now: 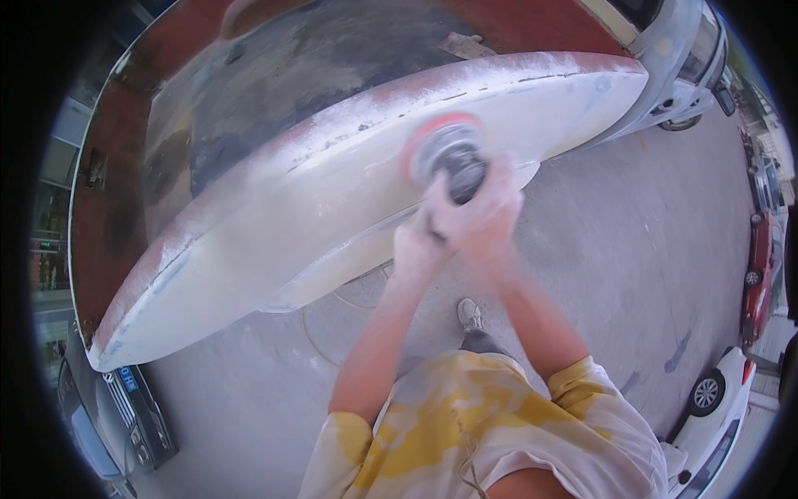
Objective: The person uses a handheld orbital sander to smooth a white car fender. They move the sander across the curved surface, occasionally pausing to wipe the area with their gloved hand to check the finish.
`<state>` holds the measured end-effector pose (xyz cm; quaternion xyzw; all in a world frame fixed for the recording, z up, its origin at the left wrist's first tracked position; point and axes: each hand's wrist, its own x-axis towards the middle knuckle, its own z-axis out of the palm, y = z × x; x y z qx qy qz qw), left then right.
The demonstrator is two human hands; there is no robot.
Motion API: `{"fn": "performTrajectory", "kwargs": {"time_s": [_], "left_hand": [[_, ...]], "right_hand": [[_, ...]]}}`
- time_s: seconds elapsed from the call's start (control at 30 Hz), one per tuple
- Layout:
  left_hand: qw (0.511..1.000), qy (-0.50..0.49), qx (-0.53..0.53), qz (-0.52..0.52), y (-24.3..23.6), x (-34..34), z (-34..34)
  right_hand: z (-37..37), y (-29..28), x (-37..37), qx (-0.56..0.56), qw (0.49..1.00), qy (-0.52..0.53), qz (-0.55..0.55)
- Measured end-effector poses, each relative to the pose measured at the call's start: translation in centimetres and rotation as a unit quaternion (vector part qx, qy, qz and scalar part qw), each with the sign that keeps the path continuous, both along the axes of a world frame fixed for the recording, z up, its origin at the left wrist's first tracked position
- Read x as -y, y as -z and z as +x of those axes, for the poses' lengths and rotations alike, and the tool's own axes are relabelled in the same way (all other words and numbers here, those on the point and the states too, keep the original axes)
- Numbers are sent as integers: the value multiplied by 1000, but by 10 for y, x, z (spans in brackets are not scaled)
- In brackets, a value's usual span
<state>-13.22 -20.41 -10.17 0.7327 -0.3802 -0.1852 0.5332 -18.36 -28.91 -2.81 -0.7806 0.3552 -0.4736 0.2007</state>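
A round power sander (460,170) with a dark body and a red-edged disc lies against the pale outer side panel (274,220) of a pickup bed. The tool and both hands are smeared by motion. My right hand (492,212) is wrapped round the sander's dark body. Lower down and to its left, my left hand (422,239) grips the rear of the same sander, its fingers partly hidden. White dust coats both hands. The panel's surface is whitish, with reddish paint along its top edge.
Behind the panel is the truck bed's dark floor (274,91) with red walls; a crumpled item (467,46) lies there. The masked cab (677,62) stands at upper right. A thin hose (312,333) curves over the concrete. Parked are a dark car (137,428) and a white car (719,407).
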Motion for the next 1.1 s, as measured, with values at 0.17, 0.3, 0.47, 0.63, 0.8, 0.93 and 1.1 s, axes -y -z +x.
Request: {"fn": "performTrajectory", "kwargs": {"time_s": [0.17, 0.3, 0.47, 0.63, 0.8, 0.93, 1.1], "left_hand": [[984, 65, 125, 111, -21, 56, -6], [993, 27, 23, 109, -24, 13, 7], [984, -166, -27, -52, -17, -67, 19], [985, -151, -58, -59, 2, -55, 14], [999, 6, 25, 30, -18, 24, -5], [982, 78, 94, 143, -44, 57, -7], [995, 14, 5, 94, -30, -22, 20]], "right_hand": [[-21, -9, 65, 15, 992, 112, 47], [-2, -14, 23, 4, 998, 37, 47], [46, -19, -76, -11, 993, -73, -96], [50, -29, -74, -23, 988, -104, -110], [-1, -20, 23, -24, 999, 31, 1], [-17, -25, 63, 0, 995, 91, 49], [15, -28, -16, -39, 997, 36, 51]]}}
